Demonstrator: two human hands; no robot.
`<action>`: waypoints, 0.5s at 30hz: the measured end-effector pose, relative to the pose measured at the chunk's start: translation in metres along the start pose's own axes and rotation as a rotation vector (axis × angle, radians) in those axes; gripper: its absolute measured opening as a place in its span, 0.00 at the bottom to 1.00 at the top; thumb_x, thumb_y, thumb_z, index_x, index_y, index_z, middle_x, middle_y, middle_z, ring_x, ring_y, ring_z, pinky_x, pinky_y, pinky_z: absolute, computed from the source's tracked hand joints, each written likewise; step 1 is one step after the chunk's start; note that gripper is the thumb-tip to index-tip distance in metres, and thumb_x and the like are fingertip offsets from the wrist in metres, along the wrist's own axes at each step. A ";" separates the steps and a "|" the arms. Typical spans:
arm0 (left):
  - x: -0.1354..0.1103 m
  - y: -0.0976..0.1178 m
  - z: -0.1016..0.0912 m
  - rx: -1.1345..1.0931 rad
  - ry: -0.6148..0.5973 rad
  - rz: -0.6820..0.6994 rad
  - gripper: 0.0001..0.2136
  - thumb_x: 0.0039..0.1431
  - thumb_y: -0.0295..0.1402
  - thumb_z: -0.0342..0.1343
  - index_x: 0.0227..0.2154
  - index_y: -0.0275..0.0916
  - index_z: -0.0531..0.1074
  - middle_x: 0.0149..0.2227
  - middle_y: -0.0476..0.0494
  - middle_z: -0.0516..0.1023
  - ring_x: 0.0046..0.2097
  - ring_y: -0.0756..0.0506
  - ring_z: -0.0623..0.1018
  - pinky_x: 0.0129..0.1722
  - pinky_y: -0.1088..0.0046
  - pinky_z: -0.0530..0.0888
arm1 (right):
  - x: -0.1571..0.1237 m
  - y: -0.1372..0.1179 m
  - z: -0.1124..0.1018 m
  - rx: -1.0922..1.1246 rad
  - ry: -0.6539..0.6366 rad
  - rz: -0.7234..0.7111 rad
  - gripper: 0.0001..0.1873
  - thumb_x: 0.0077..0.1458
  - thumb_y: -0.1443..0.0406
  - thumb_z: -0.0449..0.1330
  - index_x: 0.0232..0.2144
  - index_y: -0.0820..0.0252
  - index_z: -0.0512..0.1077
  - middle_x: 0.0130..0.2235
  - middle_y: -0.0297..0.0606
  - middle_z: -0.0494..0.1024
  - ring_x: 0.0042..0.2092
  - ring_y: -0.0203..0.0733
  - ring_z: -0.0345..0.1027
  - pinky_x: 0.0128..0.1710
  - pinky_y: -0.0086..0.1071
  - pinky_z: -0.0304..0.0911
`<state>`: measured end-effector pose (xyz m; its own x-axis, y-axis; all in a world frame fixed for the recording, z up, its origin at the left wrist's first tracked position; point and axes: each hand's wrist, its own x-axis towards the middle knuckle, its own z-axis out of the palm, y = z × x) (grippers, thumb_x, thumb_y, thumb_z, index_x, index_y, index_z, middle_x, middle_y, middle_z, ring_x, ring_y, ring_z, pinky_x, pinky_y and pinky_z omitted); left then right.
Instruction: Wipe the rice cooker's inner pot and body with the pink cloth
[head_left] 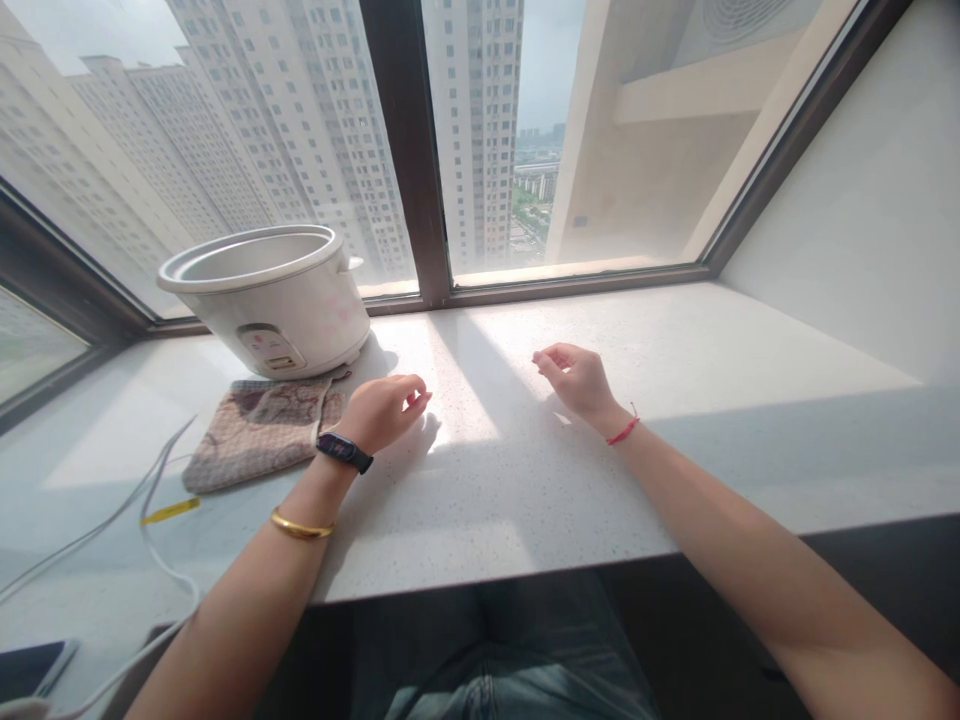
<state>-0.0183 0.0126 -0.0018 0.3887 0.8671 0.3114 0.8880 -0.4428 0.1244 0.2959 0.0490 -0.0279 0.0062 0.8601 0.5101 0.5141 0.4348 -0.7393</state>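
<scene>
Through the head view, the only one I have, I see both bare hands over a speckled white stone counter (465, 510) by the window. My left hand (386, 412) is half curled, a small gap between thumb and fingers, with nothing in it. My right hand (576, 380) is loosely folded well apart from it; I see nothing held, but the palm is hidden, so I can't tell how far it is closed.

The reddish-brown patterned cloth (259, 430) lies flat just beside my left wrist; I can't tell whether they touch. Right behind it stands the white, round, lidless rice cooker (300, 320), upright near the glass. A thin white cord (196, 590) with a yellow tag (171, 511) trails nearer to me.

I judge this a pause between handling steps. Any grasp from here would call for opening the fingers first: the left has the shorter reach to the cloth.
</scene>
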 end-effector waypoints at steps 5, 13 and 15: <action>-0.001 -0.003 -0.003 0.012 0.036 -0.030 0.12 0.67 0.39 0.50 0.33 0.40 0.75 0.30 0.47 0.79 0.28 0.48 0.72 0.29 0.70 0.61 | -0.001 0.002 0.001 -0.035 -0.030 -0.038 0.15 0.57 0.55 0.59 0.25 0.59 0.76 0.29 0.40 0.81 0.32 0.43 0.73 0.37 0.36 0.66; -0.001 0.002 0.000 -0.007 0.036 0.045 0.13 0.67 0.38 0.49 0.32 0.40 0.76 0.29 0.47 0.79 0.28 0.48 0.73 0.29 0.71 0.62 | -0.002 0.005 0.002 -0.098 -0.126 -0.090 0.12 0.58 0.58 0.60 0.29 0.59 0.77 0.32 0.40 0.82 0.35 0.43 0.75 0.39 0.36 0.68; -0.001 0.002 0.000 -0.012 0.042 0.057 0.13 0.67 0.37 0.49 0.32 0.40 0.76 0.29 0.47 0.79 0.28 0.48 0.73 0.29 0.71 0.62 | -0.003 0.005 0.001 -0.135 -0.172 -0.109 0.11 0.58 0.59 0.60 0.30 0.59 0.78 0.32 0.39 0.81 0.35 0.42 0.74 0.40 0.36 0.67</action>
<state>-0.0165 0.0111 -0.0018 0.4277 0.8302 0.3576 0.8616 -0.4941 0.1167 0.2973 0.0489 -0.0336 -0.1960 0.8479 0.4926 0.6138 0.4979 -0.6127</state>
